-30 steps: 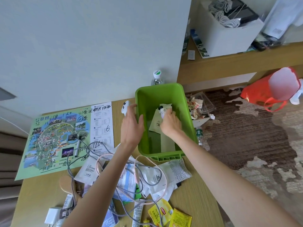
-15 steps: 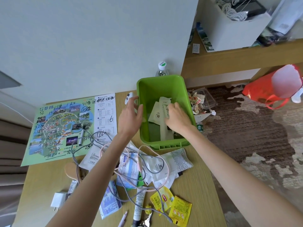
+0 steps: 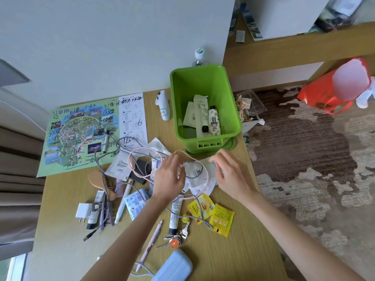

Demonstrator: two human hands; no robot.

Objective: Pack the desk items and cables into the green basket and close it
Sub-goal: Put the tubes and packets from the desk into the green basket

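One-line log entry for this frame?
phase: picking from desk pile | left hand over pink cable | right hand at white sachets | grips: unclear, blurred | green basket: open, tubes inside

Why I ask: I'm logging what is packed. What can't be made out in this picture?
Head view only.
Left hand and right hand: motion blur; whether their fingers pinch the pink cable or white packets is unclear.
Green plastic basket: its near wall hides part of the floor.
Light blue ribbed case: cut off by the bottom edge.
Yellow sachets: print too small.
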